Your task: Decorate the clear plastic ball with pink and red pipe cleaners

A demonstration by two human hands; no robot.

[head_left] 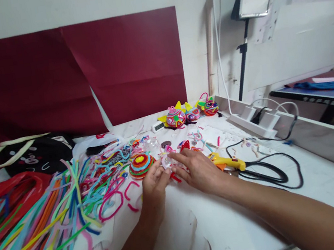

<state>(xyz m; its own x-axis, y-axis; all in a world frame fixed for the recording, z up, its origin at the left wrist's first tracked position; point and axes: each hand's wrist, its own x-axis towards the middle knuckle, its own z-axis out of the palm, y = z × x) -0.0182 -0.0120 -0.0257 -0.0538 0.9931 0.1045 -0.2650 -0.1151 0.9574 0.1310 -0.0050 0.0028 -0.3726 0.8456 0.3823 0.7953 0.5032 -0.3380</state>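
Both hands meet over the middle of the table around a small clear plastic piece [167, 161], rounded, with a pale pinkish edge. My left hand [155, 183] pinches it from the left with bent fingers. From the other side, my right hand [197, 168] has its fingertips on the same piece, partly covering it. Just left of the hands lies a striped dome [141, 165] of coiled pipe cleaners with a yellow centre. A yellow glue gun [229, 161] rests beside my right wrist. Behind the hands sits another clear plastic shell [151, 144].
Long pipe cleaners [48, 230] and tangled short ones [107, 169] spread over the left side. Finished-looking colourful fish figures [176, 117] and a small white timer [157, 127] stand at the back. A black cable [271, 173] loops at right, near a white power strip [254, 123].
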